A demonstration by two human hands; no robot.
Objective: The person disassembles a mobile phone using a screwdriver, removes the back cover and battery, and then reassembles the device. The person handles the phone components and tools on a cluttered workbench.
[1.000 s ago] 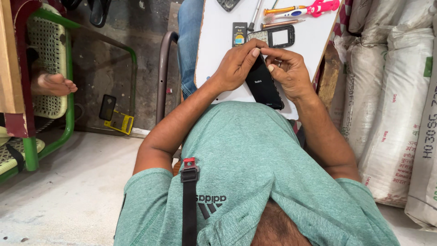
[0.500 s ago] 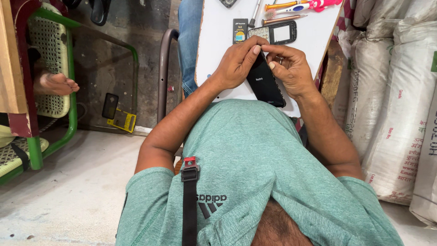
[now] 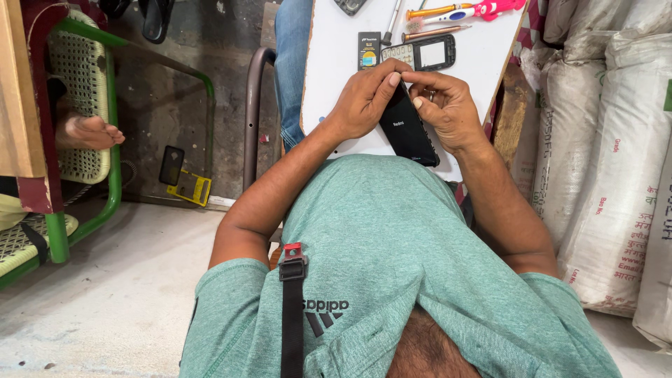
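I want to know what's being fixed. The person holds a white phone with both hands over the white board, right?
Not quite. The phone is black, not white, as the head view shows. The left hand and right hand do both hold it over the white board.

Green tee, blk strap w/ red clip

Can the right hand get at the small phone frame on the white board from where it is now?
Probably yes. The right hand holds the black phone together with the left hand, and the phone frame lies just beyond its knuckles on the white board with nothing between. It would have to let go of the phone first.
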